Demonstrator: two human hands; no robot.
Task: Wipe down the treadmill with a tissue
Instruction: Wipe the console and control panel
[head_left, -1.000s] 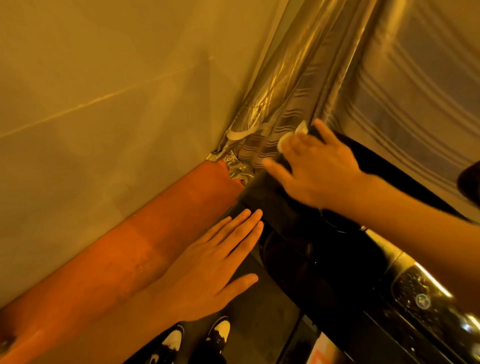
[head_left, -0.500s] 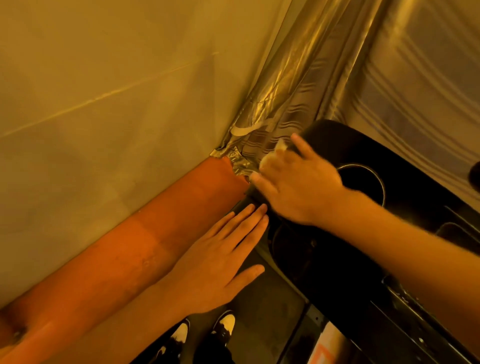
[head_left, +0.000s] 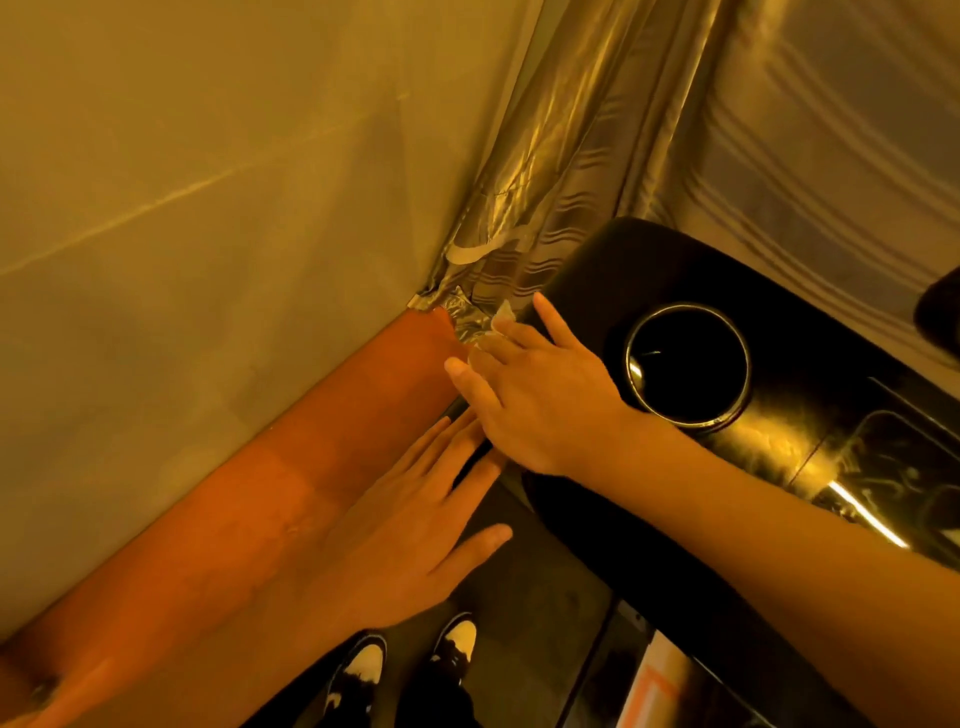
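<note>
Pressing one tissue (head_left: 500, 323) to the treadmill (head_left: 597, 270), the right hand (head_left: 540, 400) is straight-fingered; the left hand (head_left: 410, 525) spreads flat.

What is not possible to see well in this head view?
Head view only.
tissue: mostly under the right hand.
left hand: fingertips covered by the right hand.
treadmill console: cut off by the right edge.
cup holder: inside too dark.

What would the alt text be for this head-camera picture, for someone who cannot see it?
A person's right hand presses a pale tissue against the end of a glossy black treadmill console, beside a round cup holder. The left hand lies flat just below, fingers straight; a curtain hangs behind.
</note>
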